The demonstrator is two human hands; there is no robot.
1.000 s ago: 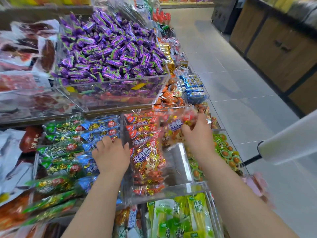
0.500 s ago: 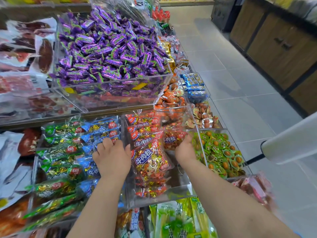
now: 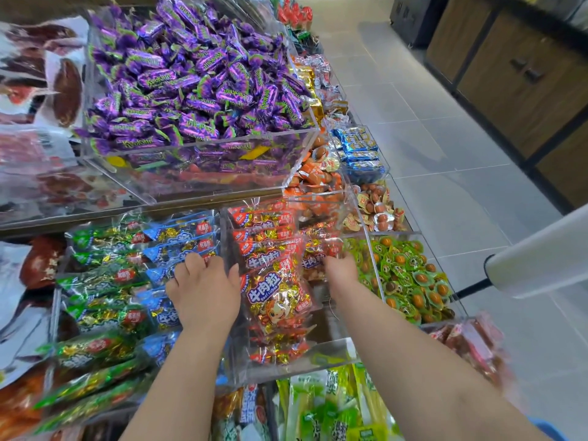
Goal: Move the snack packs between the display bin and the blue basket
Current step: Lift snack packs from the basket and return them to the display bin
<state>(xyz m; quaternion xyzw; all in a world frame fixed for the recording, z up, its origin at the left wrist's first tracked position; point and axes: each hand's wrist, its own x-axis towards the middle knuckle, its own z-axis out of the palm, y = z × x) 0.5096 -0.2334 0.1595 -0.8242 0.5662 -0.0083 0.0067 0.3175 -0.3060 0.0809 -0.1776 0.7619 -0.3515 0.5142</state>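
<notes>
Head view: the right hand [image 3: 340, 265] has lowered its red snack pack [image 3: 313, 257] into the display bin [image 3: 318, 351] — grip hidden, delivery seemingly near done; the left hand [image 3: 203, 291] rests loose-fingered on blue packs [image 3: 178, 237].

Red-gold snack packs [image 3: 276, 291], purple candies [image 3: 197, 78]
</notes>
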